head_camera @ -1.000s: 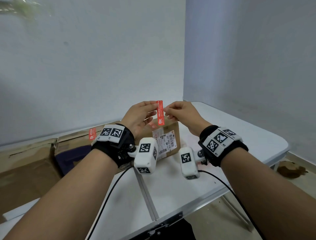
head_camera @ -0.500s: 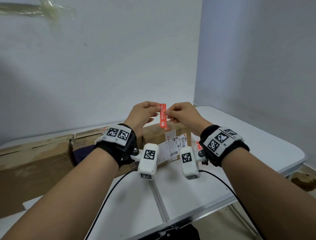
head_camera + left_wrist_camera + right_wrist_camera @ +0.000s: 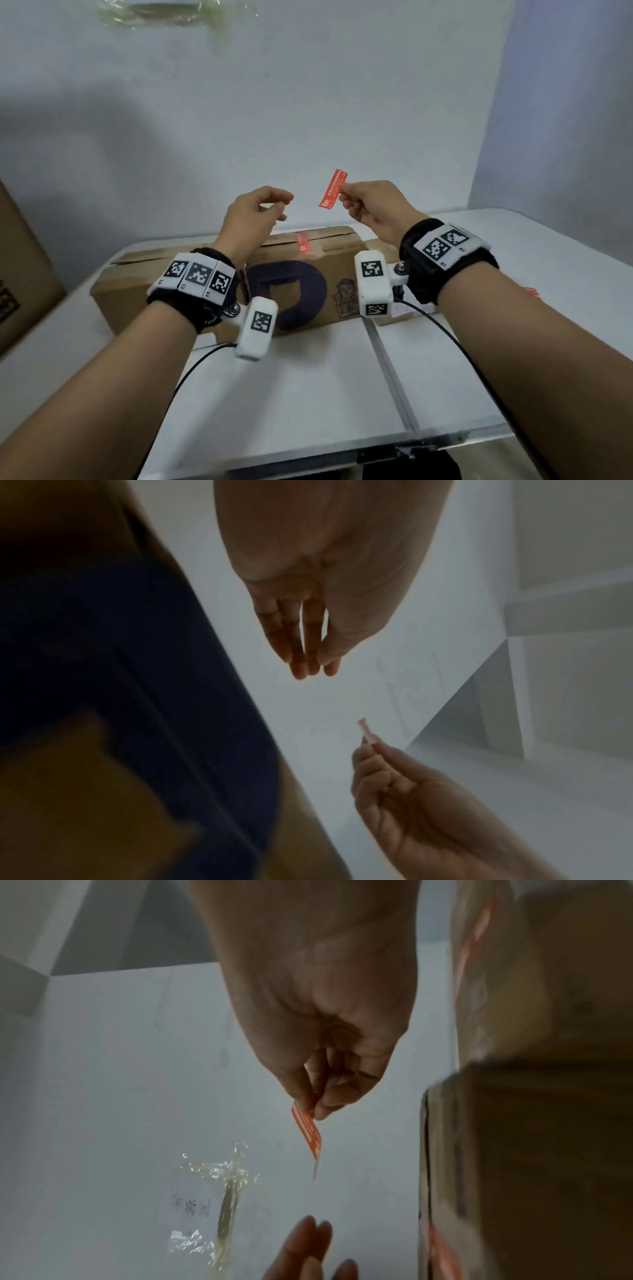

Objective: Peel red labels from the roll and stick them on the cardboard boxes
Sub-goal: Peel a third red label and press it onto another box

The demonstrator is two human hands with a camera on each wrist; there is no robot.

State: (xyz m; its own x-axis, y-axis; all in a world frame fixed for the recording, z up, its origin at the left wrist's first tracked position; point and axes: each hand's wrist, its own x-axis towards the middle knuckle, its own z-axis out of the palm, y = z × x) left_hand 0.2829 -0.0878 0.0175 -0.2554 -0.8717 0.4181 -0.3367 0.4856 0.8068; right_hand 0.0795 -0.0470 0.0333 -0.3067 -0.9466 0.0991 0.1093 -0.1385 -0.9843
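Head view: right hand (image 3: 373, 209) pinches red label (image 3: 333, 189) (print visible).

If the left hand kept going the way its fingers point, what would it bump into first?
Probably the red label pinched by the right hand. The left hand points its fingers across an open gap toward it, though depth is hard to judge.

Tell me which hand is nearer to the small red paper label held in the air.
Right. The right hand pinches the small red paper label; the left hand is apart from it, holding nothing.
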